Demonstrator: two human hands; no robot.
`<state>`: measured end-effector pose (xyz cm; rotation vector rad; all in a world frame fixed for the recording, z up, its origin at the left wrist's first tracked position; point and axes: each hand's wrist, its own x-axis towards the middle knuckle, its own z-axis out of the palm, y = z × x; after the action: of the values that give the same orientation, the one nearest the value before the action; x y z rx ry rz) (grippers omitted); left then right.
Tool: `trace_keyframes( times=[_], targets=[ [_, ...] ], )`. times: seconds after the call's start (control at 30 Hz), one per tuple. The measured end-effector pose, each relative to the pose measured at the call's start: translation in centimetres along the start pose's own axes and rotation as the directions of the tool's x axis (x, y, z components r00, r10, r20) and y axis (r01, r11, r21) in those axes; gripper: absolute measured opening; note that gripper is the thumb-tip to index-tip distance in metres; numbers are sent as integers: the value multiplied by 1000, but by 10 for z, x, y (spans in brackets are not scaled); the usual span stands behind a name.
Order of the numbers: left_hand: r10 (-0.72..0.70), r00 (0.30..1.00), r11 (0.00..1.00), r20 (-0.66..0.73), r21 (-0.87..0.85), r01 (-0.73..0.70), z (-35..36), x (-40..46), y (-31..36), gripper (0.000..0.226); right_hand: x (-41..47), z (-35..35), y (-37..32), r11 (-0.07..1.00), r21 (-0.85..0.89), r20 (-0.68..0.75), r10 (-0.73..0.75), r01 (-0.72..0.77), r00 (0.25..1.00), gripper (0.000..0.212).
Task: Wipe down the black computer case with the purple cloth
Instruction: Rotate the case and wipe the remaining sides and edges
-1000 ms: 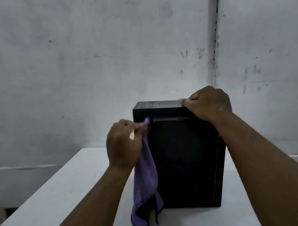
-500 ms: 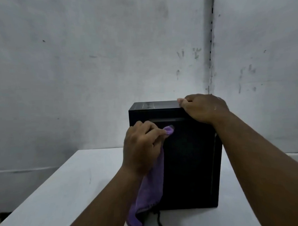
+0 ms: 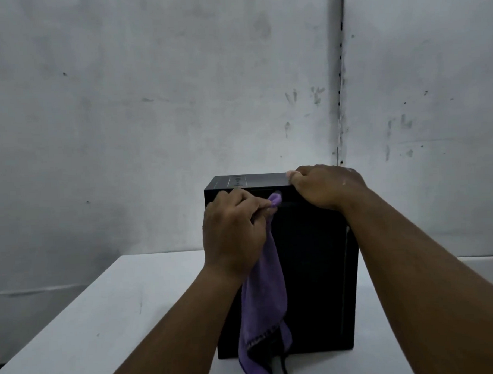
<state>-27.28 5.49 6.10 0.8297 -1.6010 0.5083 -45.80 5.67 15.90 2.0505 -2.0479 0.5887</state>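
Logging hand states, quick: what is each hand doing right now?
Left hand: pinching the cloth against the case.
Right hand: fingers curled over the case's top corner.

A single view is given, taken from a wide-angle camera worn on the head and aimed forward and slightly down. The case (image 3: 314,268) is met head-on at 12 o'clock, close in, within reach of both forearms, which enter from 5 and 7 o'clock. Its near face is seen squarely, and only a thin strip of its top is shown. The table (image 3: 118,319) is seen running away from the lens, and the wall (image 3: 151,106) fills the upper half. No second view is supplied, so no overlap is shared
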Motion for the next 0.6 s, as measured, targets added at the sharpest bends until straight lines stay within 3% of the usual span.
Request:
trace_keyframes(
  times=[0.17,0.33,0.6],
  targets=[
    [-125,991,992,-53,-16,124,-2,14,2,7,1,2,0,1000,0,9,1,-1,1000,56],
    [-61,998,996,-2,-67,60,4,4,8,20,2,3,1,1000,3,-9,3,-3,1000,56],
    [-72,997,995,10,-76,72,6,3,9,27,2,4,0,1000,-13,-23,6,-7,1000,55]
  ],
)
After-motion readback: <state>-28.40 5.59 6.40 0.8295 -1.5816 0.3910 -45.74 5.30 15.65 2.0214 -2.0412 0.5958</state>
